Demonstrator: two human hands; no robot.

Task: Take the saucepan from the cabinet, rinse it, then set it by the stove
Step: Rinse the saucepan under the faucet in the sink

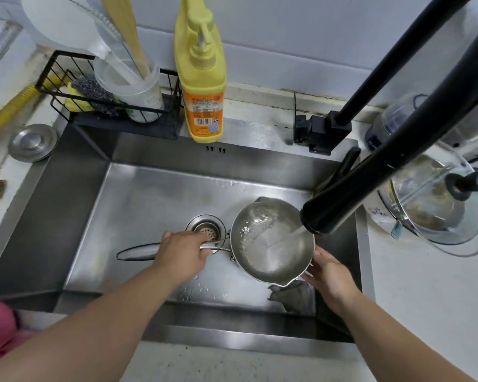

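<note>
One stainless sink [75,216] fills the view, set in a pale countertop [425,299] against a white tiled wall. At 11 o'clock on the rim: a black wire caddy [66,86] with steel wool and a clear utensil cup. At 12 o'clock: a yellow dish-soap pump bottle [202,78]. At 3 o'clock: a glass lid [436,205] on the counter. The drain strainer [206,230] sits mid-basin.

Saucepan [272,241] is held over the basin, right of the drain, under the black faucet spout [342,205] — water runs into the bowl. Long axis is roughly horizontal; its handle [138,252] points to 9 o'clock, the bowl tilted slightly toward the viewer.

Left hand [182,255] — fingers closed around the handle near the bowl. Right hand [329,274] — palm open, fingertips touching the bowl's rim at 4 o'clock, not clasped. A grey rag [293,295] lies in the basin beneath.
</note>
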